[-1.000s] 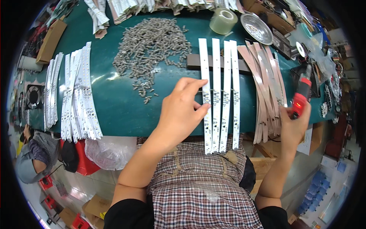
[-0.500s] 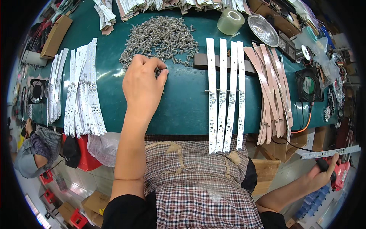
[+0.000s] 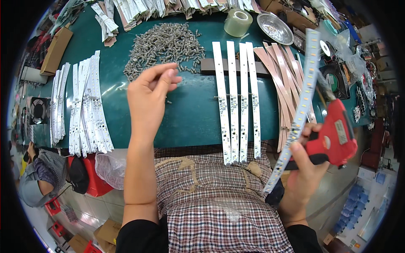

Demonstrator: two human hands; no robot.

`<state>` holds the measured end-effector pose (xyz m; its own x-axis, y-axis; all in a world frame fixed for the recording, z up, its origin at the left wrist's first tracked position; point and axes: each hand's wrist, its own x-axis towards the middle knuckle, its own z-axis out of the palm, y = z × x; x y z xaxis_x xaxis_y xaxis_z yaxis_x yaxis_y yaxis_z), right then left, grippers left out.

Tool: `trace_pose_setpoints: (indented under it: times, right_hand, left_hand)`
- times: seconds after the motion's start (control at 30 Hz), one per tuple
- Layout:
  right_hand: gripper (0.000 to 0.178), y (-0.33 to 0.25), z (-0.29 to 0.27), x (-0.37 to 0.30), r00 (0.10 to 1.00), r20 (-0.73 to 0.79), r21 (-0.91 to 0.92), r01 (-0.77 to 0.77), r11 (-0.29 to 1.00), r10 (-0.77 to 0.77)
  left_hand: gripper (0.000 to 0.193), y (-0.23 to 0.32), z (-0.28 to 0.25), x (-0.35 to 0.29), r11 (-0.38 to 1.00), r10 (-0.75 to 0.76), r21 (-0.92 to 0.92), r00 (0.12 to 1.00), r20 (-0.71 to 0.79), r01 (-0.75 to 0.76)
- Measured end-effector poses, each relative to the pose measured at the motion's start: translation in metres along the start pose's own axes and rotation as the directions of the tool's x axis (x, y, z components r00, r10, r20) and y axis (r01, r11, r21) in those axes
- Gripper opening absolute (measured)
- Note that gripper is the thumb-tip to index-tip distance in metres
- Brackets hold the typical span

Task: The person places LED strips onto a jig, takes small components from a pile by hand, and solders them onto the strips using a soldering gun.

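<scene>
My left hand [image 3: 147, 99] is over the green table at the near edge of a heap of small metallic parts [image 3: 162, 44]. Its thumb and fingertips are pinched together; whatever they hold is too small to make out. In my right hand [image 3: 310, 168] are a red, pistol-shaped soldering gun [image 3: 337, 137] and a narrow white LED strip board [image 3: 301, 107]. The board slants upward under my thumb, its yellowish chips facing me. Between my hands, several white strip boards [image 3: 231, 105] lie side by side, their upper ends across a dark bar [image 3: 207, 66] and their near ends past the table edge.
Bundles of white strips [image 3: 86, 109] lie at the left, and copper-coloured strips [image 3: 280, 80] at the right. Clear tape [image 3: 238, 23], a metal dish [image 3: 275, 29] and a small fan [image 3: 335, 80] stand farther back. A person [image 3: 44, 168] sits at the far left.
My right hand has swung up and inward from the lower right, bringing the red soldering gun and the strip board over the table's right part. My left hand has drawn back slightly from the heap.
</scene>
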<state>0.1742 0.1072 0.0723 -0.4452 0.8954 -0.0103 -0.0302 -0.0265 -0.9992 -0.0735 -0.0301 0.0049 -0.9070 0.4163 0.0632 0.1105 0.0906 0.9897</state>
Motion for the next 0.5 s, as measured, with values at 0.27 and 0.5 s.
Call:
trace_pose_setpoints:
  times: [0.27, 0.5]
  right_hand:
    - [0.046, 0.016, 0.029, 0.001, 0.984, 0.163, -0.018, -0.07, 0.997, 0.072]
    - [0.044, 0.022, 0.034, -0.002, 0.945, 0.312, -0.043, -0.089, 0.995, 0.098]
  left_hand:
    - [0.019, 0.016, 0.023, -0.044, 0.775, -0.288, -0.384, 0.822, 0.492, 0.502]
    - [0.017, 0.02, 0.037, -0.065, 0.658, -0.32, -0.456, 0.771, 0.551, 0.599]
